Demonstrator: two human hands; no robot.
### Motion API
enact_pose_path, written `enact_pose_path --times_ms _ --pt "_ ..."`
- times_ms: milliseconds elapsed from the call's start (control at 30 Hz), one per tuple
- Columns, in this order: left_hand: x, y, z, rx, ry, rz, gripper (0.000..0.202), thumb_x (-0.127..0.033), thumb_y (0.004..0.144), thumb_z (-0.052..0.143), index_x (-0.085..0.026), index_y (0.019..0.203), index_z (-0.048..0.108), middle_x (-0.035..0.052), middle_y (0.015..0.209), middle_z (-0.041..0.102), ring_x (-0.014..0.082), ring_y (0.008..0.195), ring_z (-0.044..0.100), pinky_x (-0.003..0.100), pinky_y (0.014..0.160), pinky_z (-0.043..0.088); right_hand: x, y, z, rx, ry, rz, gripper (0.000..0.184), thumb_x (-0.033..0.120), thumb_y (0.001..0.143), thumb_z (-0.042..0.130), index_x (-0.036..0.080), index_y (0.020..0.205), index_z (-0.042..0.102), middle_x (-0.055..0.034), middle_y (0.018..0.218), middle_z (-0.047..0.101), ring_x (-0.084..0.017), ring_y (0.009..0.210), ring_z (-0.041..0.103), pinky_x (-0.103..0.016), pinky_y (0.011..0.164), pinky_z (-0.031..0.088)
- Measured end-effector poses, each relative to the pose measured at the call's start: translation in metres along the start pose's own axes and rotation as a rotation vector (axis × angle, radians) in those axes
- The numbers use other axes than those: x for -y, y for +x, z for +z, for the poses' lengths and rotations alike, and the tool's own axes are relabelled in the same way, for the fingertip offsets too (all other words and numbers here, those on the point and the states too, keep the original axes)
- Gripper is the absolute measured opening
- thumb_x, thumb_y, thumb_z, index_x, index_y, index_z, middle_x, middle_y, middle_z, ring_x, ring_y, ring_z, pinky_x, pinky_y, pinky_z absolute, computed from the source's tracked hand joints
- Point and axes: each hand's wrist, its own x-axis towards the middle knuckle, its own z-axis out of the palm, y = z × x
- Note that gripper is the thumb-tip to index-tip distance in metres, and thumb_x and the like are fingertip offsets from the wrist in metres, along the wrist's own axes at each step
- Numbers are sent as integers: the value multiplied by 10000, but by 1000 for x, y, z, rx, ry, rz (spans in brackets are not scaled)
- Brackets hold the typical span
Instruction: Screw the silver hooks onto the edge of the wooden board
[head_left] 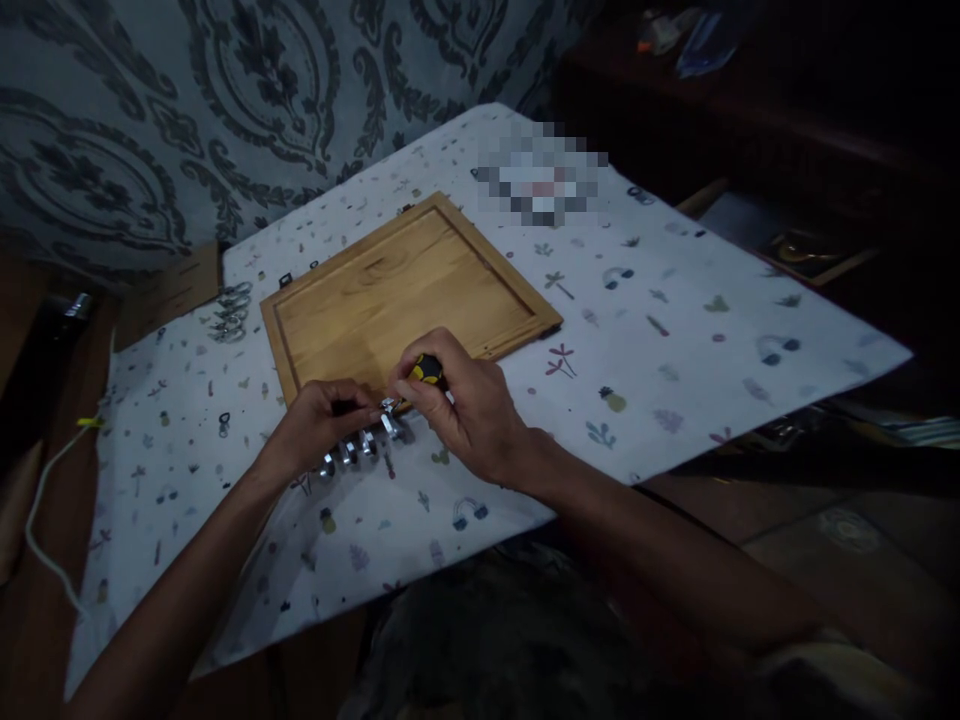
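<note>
A wooden board with a raised frame lies flat, its near edge towards me. My right hand is closed round the black and yellow handle of a screwdriver, over the board's near edge; the shaft is mostly hidden. Beside it, the fingers of my left hand pinch at a shiny metal hook on that edge. Several similar metal hooks stick out in a row below my left fingers. Any screw between tip and hook is too small to make out.
A patterned white cloth covers the table. Left of the board lies a bunch of metal rings or clips, near a piece of cardboard. A blurred-out item lies towards the back. A white cable hangs at left.
</note>
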Motion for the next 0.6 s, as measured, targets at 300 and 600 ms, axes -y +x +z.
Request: enact_pose_path --times_ms 300,600 --pt "3 -1 1 -20 -2 10 321 -502 724 767 -185 690 722 13 663 692 141 614 586 246 584 482 1 0 -1 12 13 38 178 367 1047 481 219 955 518 14 812 647 -112 689 636 -233 651 483" --pt "6 -2 5 -34 -54 1 327 -502 726 767 -183 693 700 16 684 684 144 648 585 257 620 472 1 0 0 -4 13 26 163 351 1045 489 223 946 510 19 788 640 -116 664 627 -233 622 474"
